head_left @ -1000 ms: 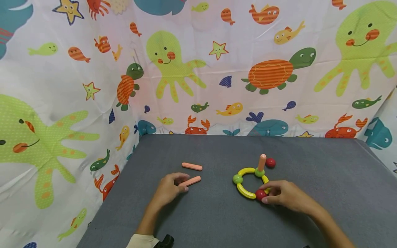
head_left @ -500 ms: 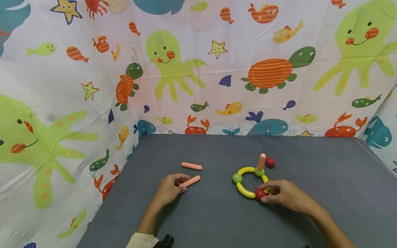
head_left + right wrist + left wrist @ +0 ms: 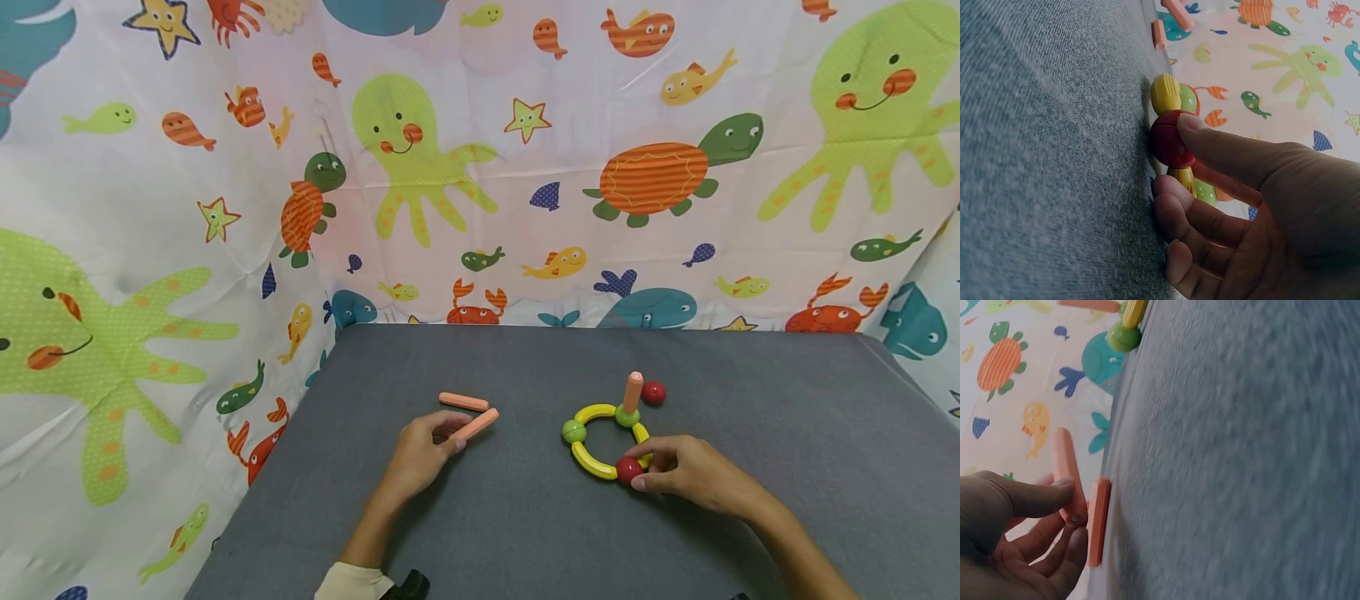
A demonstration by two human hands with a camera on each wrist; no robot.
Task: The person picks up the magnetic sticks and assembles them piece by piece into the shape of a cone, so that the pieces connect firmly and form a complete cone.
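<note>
My left hand [image 3: 422, 457] pinches a salmon-pink rod [image 3: 477, 424] between thumb and fingers, tilted up toward the right. In the left wrist view the held rod [image 3: 1067, 464] is off the table, beside a second pink rod [image 3: 1100, 519] that lies on the cloth. My right hand [image 3: 693, 473] holds a red ball [image 3: 628, 470] set in a ring of yellow curved pieces [image 3: 594, 461]. Thumb and fingers sit around that ball [image 3: 1169, 142] in the right wrist view. Two green balls [image 3: 573, 431] join the ring, and a pink rod [image 3: 633, 392] stands upright on the farther one. The hand partly hides the ring's right side.
A loose red ball [image 3: 654, 392] rests just behind the ring's far right side. The grey cloth-covered table [image 3: 525, 533] ends at a curtain [image 3: 480, 208] printed with sea animals, at the back and left.
My left hand has moved forward and right, raising its rod closer to the lying one. The right hand and the ring look unmoved.
</note>
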